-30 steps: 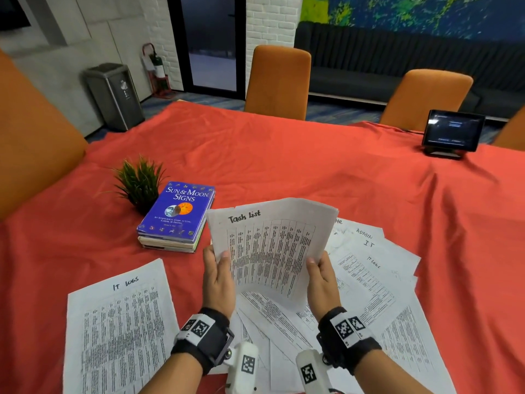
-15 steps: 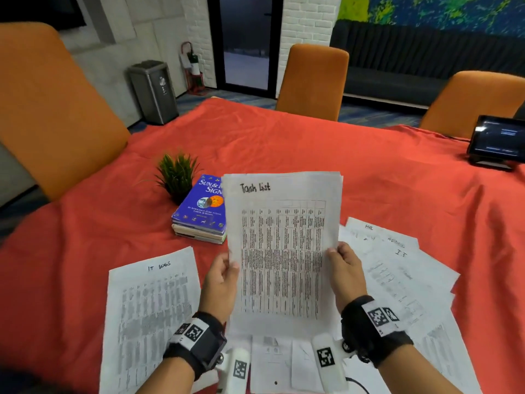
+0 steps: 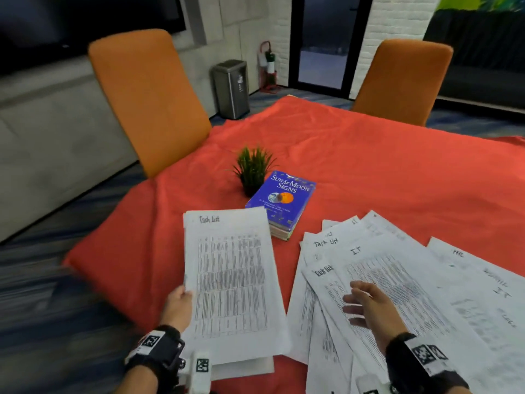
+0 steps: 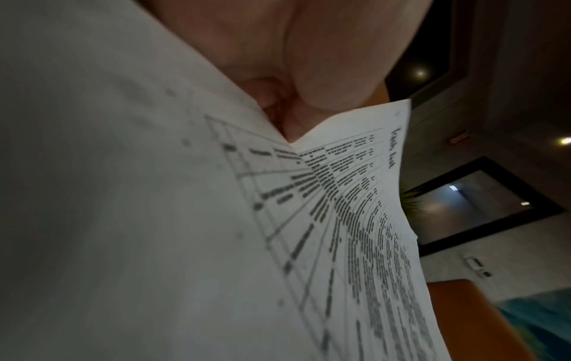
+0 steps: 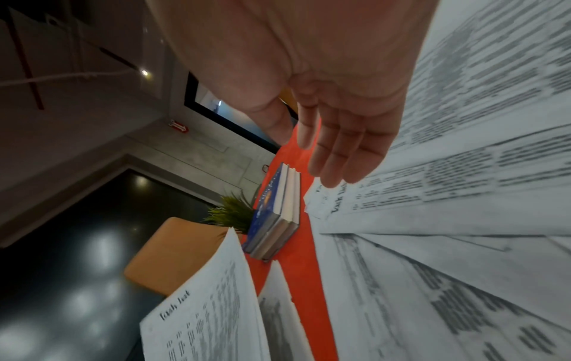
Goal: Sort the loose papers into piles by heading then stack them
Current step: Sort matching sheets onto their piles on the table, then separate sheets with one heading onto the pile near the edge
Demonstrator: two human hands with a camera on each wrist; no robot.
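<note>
Two hands are over a red cloth [image 3: 369, 166] strewn with printed sheets. The left hand [image 3: 179, 307] pinches the left edge of a sheet [image 3: 233, 280] headed "Task list", thumb on top; the left wrist view shows that sheet [image 4: 355, 207] bent up close under the thumb. The sheet hangs just above another sheet [image 3: 244, 368], whose near edge shows beneath it on the cloth; its heading is hidden. The right hand [image 3: 369, 305] holds nothing: its fingers are straight and a little spread, hovering just over the fanned pile [image 3: 426, 294] on the right. Whether the fingertips touch the paper I cannot tell. From the right wrist, the right hand [image 5: 340, 136] shows its open palm turned toward the pile [image 5: 463, 195].

Headings that can be read in the pile are "Task list" twice at its left side, "IT" in the middle and "HR" farther right; others are blurred. The sheets overlap at skewed angles.

Beyond the papers lies a blue book [image 3: 281, 197] on top of other books, titled "Sun & Moon Signs", with a small green plant [image 3: 252, 169] just beside its far left corner. Two orange chairs stand at the table, one [image 3: 147, 98] on the left, one [image 3: 403, 81] at the far side. A metal bin [image 3: 231, 86] stands by the wall
</note>
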